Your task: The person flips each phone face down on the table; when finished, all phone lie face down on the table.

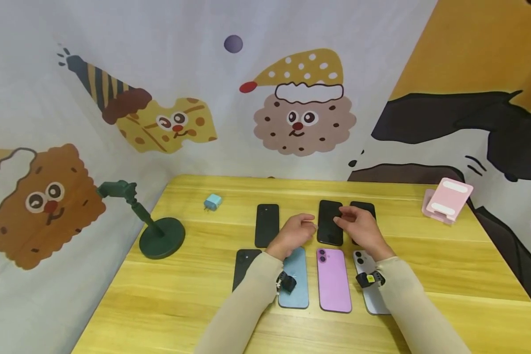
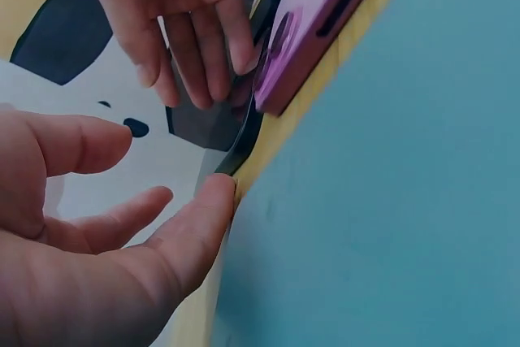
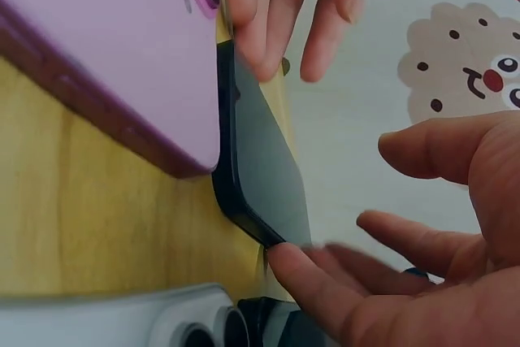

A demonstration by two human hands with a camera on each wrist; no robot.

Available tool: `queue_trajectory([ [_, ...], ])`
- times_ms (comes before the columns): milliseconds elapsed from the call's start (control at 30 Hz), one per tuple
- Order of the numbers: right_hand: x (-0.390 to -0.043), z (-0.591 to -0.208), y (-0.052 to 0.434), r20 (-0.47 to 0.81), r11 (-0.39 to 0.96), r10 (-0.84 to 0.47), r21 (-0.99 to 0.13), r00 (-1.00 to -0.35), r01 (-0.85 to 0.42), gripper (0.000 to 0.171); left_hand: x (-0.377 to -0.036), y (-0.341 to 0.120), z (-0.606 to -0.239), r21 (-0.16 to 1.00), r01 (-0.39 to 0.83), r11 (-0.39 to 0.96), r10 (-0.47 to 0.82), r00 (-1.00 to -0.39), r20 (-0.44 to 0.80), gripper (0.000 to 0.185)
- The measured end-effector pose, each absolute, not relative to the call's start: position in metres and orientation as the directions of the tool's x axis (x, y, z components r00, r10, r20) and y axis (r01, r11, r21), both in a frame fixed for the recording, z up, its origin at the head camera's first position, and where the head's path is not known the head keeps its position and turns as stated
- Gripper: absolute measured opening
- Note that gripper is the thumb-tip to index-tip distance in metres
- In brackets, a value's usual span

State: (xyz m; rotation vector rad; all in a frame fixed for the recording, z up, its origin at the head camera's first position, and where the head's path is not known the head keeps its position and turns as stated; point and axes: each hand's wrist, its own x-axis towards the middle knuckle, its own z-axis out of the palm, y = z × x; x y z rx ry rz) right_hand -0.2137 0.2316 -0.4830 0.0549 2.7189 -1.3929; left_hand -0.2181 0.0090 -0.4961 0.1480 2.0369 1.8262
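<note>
A black phone (image 1: 329, 228) lies face up in the back row of a yellow wooden table (image 1: 425, 275). My left hand (image 1: 297, 230) is at its left edge, and in the left wrist view the thumb tip (image 2: 213, 193) touches the phone's dark edge (image 2: 248, 132). My right hand (image 1: 358, 227) is at its right side, one fingertip (image 3: 284, 259) against the phone's corner (image 3: 264, 160). The fingers of both hands are loose and not curled round it. A purple phone (image 1: 333, 279) lies just in front, between a blue phone (image 1: 294, 287) and a white phone (image 1: 371, 295).
Two more black phones (image 1: 267, 224) (image 1: 245, 268) lie to the left, and another (image 1: 365, 207) is partly hidden behind my right hand. A green stand (image 1: 159, 236) and a blue charger (image 1: 213, 202) are at the left, a pink phone holder (image 1: 447, 199) at the right. Cloth walls surround the table.
</note>
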Motion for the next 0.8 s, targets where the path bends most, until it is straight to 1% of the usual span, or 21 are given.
queue_trajectory([
  [133, -0.214, -0.485, 0.232, -0.121, 0.578, 0.004, -0.81, -0.993, 0.101, 0.063, -0.221, 0.014, -0.5, 0.968, -0.247, 0.051, 0.353, -0.902, -0.249, 0.05],
  [267, -0.214, -0.486, 0.231, -0.121, 0.574, 0.005, -0.813, -0.993, 0.102, 0.064, -0.223, 0.016, -0.5, 0.957, -0.289, 0.033, 0.349, -0.894, -0.282, 0.051],
  [400, -0.214, -0.486, 0.229, -0.122, 0.56, 0.012, -0.821, -0.992, 0.108, 0.061, -0.222, 0.015, -0.498, 0.949, -0.314, 0.017, 0.358, -0.884, -0.299, 0.056],
  [567, -0.215, -0.487, 0.226, -0.118, 0.553, 0.01, -0.827, -0.993, 0.103, 0.058, -0.222, 0.011, -0.496, 0.934, -0.354, -0.048, 0.358, -0.879, -0.315, 0.061],
  [800, -0.219, -0.492, 0.216, -0.111, 0.55, -0.023, -0.831, -0.994, 0.08, 0.056, -0.226, 0.007, -0.491, 0.919, -0.374, -0.125, 0.346, -0.884, -0.313, 0.059],
])
